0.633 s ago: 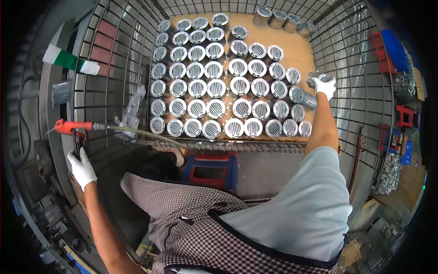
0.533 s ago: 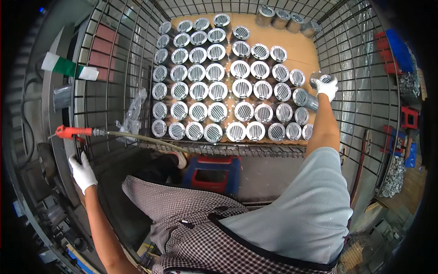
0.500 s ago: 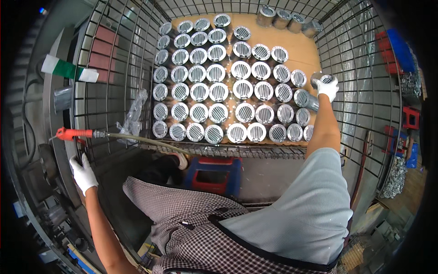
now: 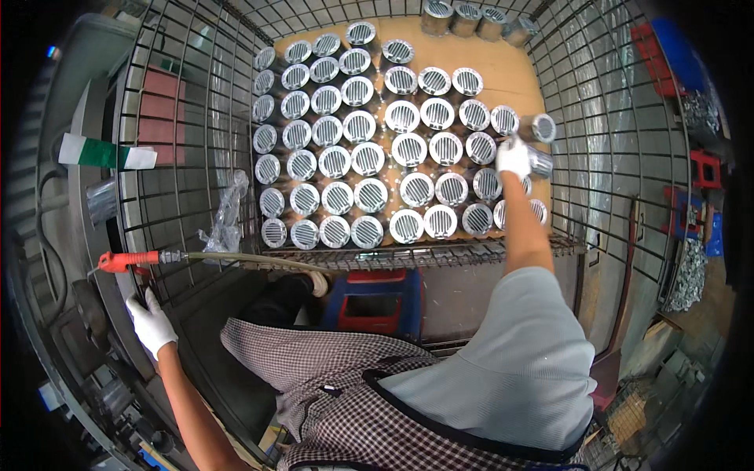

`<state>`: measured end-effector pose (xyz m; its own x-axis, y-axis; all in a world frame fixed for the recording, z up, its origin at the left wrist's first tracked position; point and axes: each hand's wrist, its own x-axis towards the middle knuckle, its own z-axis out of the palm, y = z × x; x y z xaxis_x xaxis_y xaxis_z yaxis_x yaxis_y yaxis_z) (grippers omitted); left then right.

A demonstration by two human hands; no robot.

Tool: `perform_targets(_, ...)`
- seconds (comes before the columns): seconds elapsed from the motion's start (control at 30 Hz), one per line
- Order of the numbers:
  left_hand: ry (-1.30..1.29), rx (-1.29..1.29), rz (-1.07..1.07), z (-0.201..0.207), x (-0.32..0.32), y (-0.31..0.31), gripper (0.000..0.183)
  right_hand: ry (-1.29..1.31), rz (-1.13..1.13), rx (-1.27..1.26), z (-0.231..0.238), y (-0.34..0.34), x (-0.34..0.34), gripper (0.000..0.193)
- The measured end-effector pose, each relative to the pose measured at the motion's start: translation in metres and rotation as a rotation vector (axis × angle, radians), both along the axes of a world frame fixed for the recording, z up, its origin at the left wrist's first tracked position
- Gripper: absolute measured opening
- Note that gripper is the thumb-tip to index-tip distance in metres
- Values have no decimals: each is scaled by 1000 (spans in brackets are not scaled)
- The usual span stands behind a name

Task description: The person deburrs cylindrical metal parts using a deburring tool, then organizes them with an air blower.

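Observation:
Rows of metal cylinders (image 4: 367, 159) with slatted, flanged round ends stand in a wire cage (image 4: 597, 149). My right hand (image 4: 514, 158), in a white glove, is closed over the left end of a tilted metal cylinder (image 4: 540, 162) at the right of the rows; its fingers are partly blurred. Just beyond that hand a single cylinder (image 4: 542, 128) stands upright. My left hand (image 4: 151, 323), also gloved, is at the cage's left side with thumb and fingers apart. Close above it lies a red air gun (image 4: 129, 260) with a hose.
Brown board (image 4: 503, 67) lines the cage floor. Several more cylinders (image 4: 465, 20) stand along the back. Crumpled clear plastic (image 4: 228, 212) hangs at the left mesh. A blue and red step stool (image 4: 369, 302) sits below the front edge. Bins and metal parts (image 4: 687, 275) are outside right.
My right hand has let go of the upright cylinder at the right and come nearer and left, onto the tilted one. My left hand stays by the air gun. The whole view has shifted slightly.

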<state>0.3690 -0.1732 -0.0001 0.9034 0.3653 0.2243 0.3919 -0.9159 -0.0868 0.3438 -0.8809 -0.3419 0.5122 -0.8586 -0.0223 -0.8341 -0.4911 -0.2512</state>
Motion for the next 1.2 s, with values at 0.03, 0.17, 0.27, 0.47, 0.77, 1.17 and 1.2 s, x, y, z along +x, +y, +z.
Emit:
perform_targets(0.03, 9, 29, 20, 1, 1, -1, 37, -80, 99, -34, 0, 21, -7, 36)
perform_targets(0.17, 36, 26, -13, -4, 6, 8, 36, -517, 276, 128, 22, 138, -30, 29)
perform_targets(0.27, 32, 29, -43, -5, 9, 6, 38, -601, 286, 392, 56, 238, -36, 24)
perform_targets(0.47, 126, -142, 61, 25, -6, -15, 49, -539, 1074, 900, 180, 421, -45, 20)
perform_targets(0.77, -408, -724, -31, 33, -131, 1, 57, -965, 1644, 603, 353, 589, 0, 26)
perform_targets(1.17, -773, -157, 579, 50, -444, 118, 27, -815, 1810, -212, 335, 675, 58, 31)
perform_targets(1.2, -766, -105, 640, 57, -468, 132, 28, -868, 1778, -230, 331, 679, 61, 29)
